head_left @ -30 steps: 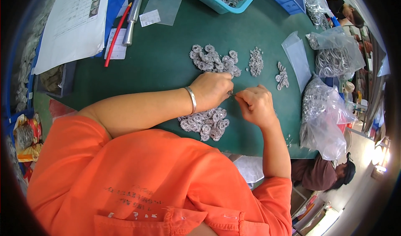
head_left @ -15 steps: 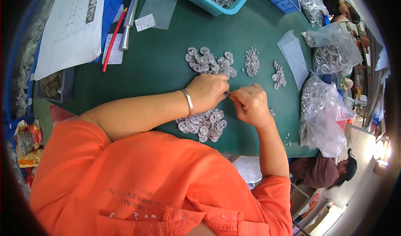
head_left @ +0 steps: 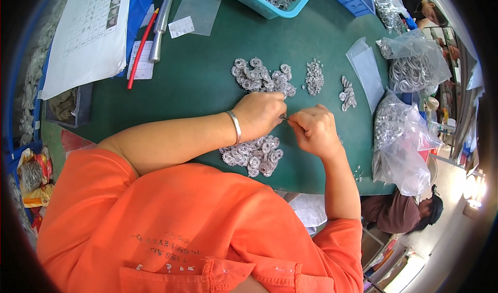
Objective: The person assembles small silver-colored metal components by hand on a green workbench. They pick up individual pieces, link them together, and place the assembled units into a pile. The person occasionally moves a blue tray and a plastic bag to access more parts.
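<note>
Over the green tabletop, my left hand [head_left: 258,115] and my right hand [head_left: 315,131] meet with their fingertips almost together. Both pinch a tiny dark metallic piece [head_left: 283,116] in the gap between them; the fingers cover most of it, so its exact kind is hidden. Just beyond my left hand lies a heap of silvery, openwork round metal parts [head_left: 252,74]. A second heap of similar round parts [head_left: 255,158] sits nearer me, partly under my left wrist. Farther right are a small mound of tiny silvery bits [head_left: 314,78] and a little cluster of metal pieces [head_left: 348,94].
A turquoise basket of metal parts [head_left: 271,12] stands at the far edge. Bags of metal rings [head_left: 412,70] and small parts [head_left: 390,129] line the right side. A red pencil [head_left: 142,49], a tapered metal rod [head_left: 162,28] and paper sheets [head_left: 83,39] lie left. Two other people are at right.
</note>
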`<state>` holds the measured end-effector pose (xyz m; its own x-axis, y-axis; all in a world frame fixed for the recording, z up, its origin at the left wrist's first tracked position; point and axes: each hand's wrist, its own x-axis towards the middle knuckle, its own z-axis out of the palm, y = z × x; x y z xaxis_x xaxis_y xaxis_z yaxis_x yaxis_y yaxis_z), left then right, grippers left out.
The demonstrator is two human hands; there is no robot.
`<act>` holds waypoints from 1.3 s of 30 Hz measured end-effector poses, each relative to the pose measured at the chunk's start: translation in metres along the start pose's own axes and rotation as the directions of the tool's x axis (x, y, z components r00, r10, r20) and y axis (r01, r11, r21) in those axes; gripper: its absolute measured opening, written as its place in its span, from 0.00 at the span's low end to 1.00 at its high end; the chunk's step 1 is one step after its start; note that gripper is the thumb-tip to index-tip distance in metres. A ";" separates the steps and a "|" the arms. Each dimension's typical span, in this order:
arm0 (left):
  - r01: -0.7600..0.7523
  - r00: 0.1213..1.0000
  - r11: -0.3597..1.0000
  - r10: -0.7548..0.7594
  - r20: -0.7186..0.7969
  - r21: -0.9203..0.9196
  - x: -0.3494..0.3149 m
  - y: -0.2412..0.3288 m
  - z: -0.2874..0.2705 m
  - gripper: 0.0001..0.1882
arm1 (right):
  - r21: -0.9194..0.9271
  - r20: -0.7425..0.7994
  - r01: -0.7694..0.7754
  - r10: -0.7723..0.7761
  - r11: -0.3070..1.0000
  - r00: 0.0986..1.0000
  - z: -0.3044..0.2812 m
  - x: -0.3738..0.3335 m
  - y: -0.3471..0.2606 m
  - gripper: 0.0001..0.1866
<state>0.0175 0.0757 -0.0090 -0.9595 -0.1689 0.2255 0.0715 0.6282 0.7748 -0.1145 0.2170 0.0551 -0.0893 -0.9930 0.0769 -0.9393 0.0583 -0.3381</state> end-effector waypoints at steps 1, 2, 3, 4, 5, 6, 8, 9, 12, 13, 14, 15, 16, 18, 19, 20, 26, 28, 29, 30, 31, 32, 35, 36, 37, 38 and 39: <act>0.001 1.000 1.000 -0.001 0.005 0.007 0.000 -0.001 0.001 0.06 | -0.008 -0.008 -0.008 0.008 1.000 1.000 -0.001 0.001 -0.001 0.06; 0.003 1.000 1.000 -0.003 0.010 0.014 0.001 -0.002 0.001 0.06 | -0.015 -0.017 -0.016 0.016 1.000 1.000 -0.001 0.002 -0.002 0.06; -0.002 1.000 1.000 0.002 0.005 0.003 0.001 -0.001 0.001 0.06 | -0.022 -0.027 -0.024 0.024 0.999 0.999 -0.001 0.003 -0.003 0.06; -0.005 1.000 1.000 0.005 -0.001 0.000 0.000 -0.001 0.001 0.06 | -0.010 -0.009 -0.027 0.027 1.000 1.000 -0.001 0.003 -0.001 0.05; -0.008 1.000 1.000 0.008 -0.006 -0.003 0.000 0.000 0.000 0.06 | 0.001 0.008 -0.030 0.030 1.000 1.000 -0.001 -0.001 0.001 0.05; -0.010 1.000 1.000 0.009 -0.014 -0.017 -0.001 0.000 0.000 0.06 | 0.013 0.024 -0.033 0.033 0.999 0.999 0.001 -0.003 0.002 0.05; -0.014 1.000 1.000 0.014 -0.003 -0.002 0.001 0.000 0.000 0.06 | 0.038 -0.022 -0.008 0.009 0.999 1.000 -0.001 -0.001 0.000 0.05; -0.019 1.000 1.000 0.019 0.004 0.006 0.001 0.001 0.000 0.06 | 0.050 -0.046 0.004 -0.001 0.999 0.999 0.000 0.000 -0.001 0.05; -0.020 1.000 1.000 0.020 0.006 -0.016 0.003 0.001 -0.001 0.08 | 0.056 -0.045 -0.008 0.011 0.998 0.999 0.000 -0.002 0.003 0.04; -0.014 1.000 1.000 0.015 0.003 -0.016 0.001 0.001 -0.003 0.08 | 0.067 -0.031 -0.007 0.009 0.998 0.999 0.001 -0.002 0.004 0.04; -0.013 1.000 1.000 0.013 0.014 -0.013 0.001 0.003 -0.004 0.08 | 0.070 -0.009 -0.013 0.013 0.997 1.000 -0.001 -0.003 0.004 0.03; -0.011 1.000 1.000 0.011 0.026 -0.010 0.003 0.005 -0.006 0.09 | 0.065 -0.024 -0.021 0.023 0.998 0.999 -0.002 -0.004 0.004 0.04; -0.007 0.999 1.000 0.007 0.033 -0.004 0.003 0.006 -0.008 0.09 | 0.061 -0.039 -0.023 0.025 0.998 0.999 0.000 -0.002 0.004 0.04; -0.028 0.999 1.000 0.028 0.036 0.004 0.004 0.008 -0.008 0.09 | 0.073 -0.090 -0.023 0.030 0.997 0.995 0.003 -0.005 0.005 0.04; -0.033 0.999 0.999 0.032 0.032 0.012 0.004 0.007 -0.009 0.10 | 0.083 -0.084 -0.020 0.027 0.996 0.996 0.005 -0.003 0.004 0.04; -0.036 0.999 0.999 0.036 0.021 0.003 0.005 0.008 -0.009 0.09 | 0.096 -0.085 -0.012 0.020 0.995 0.996 0.005 -0.004 0.004 0.04; -0.046 0.999 0.998 0.045 0.025 0.033 0.004 0.006 -0.010 0.09 | 0.052 -0.074 0.022 -0.018 0.998 0.997 0.005 -0.001 0.009 0.04; -0.053 0.998 0.998 0.051 0.040 0.034 0.003 0.007 -0.011 0.09 | 0.066 -0.087 0.060 -0.054 0.996 0.995 0.009 -0.003 0.009 0.04; -0.036 0.998 0.998 0.033 0.047 0.050 0.004 0.009 -0.012 0.09 | 0.062 -0.079 0.058 -0.053 0.996 0.995 0.008 -0.003 0.008 0.05; -0.037 0.998 0.998 0.034 0.060 0.043 0.005 0.011 -0.012 0.08 | 0.049 -0.061 0.053 -0.050 0.997 0.997 0.007 -0.006 0.010 0.04; -0.029 0.997 0.999 0.026 0.071 0.043 0.004 0.013 -0.013 0.07 | 0.043 -0.045 0.057 -0.055 0.997 0.997 0.007 -0.008 0.011 0.03; -0.033 0.997 0.998 0.029 0.077 0.050 0.004 0.012 -0.012 0.07 | 0.034 -0.042 0.047 -0.046 0.998 0.998 0.007 -0.006 0.011 0.03; -0.057 0.997 0.996 0.053 0.063 0.066 0.006 0.009 -0.009 0.09 | 0.020 -0.045 0.042 -0.041 0.999 0.998 0.004 -0.004 0.010 0.02; -0.068 0.997 0.995 0.065 0.048 0.070 0.005 0.008 -0.009 0.09 | 0.023 -0.064 0.060 -0.058 0.998 0.996 0.007 -0.005 0.009 0.02; -0.062 0.997 0.995 0.058 0.051 0.075 0.004 0.008 -0.009 0.09 | 0.035 -0.080 0.073 -0.070 0.997 0.994 0.011 -0.007 0.009 0.02; -0.056 0.997 0.995 0.051 0.055 0.080 0.004 0.008 -0.010 0.08 | 0.039 -0.068 0.073 -0.070 0.997 0.995 0.011 -0.008 0.011 0.02; -0.050 0.997 0.995 0.045 0.058 0.084 0.004 0.008 -0.009 0.08 | 0.017 -0.047 0.061 -0.060 0.998 0.997 0.010 -0.008 0.013 0.01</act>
<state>0.0164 0.0731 0.0038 -0.9696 -0.0956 0.2254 0.0963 0.6976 0.7100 -0.1229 0.2251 0.0411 -0.0483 -0.9889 0.1408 -0.9372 -0.0039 -0.3489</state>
